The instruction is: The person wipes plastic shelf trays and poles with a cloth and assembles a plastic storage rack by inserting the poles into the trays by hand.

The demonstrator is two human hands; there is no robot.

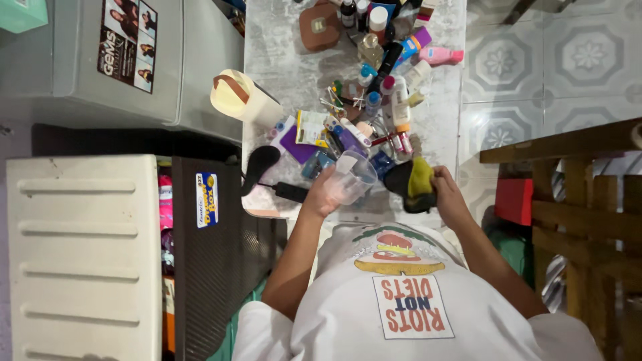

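My left hand (326, 194) grips a clear plastic cup (354, 175), held tilted just above the near edge of a marble-patterned table (287, 67). My right hand (445, 190) is closed on a bunched yellow and black cloth (414, 184), right beside the cup's rim. Both hands hover in front of my chest, over the table's front edge. The cup looks empty.
Several small bottles, tubes and packets (381, 93) crowd the table, with a brown case (319, 27) at the far end, a cream bag (244, 99) and a black hairbrush (259, 164) at the left. Grey cabinet (120, 60) and white drawer unit (83, 254) stand left; wooden frame (582, 200) right.
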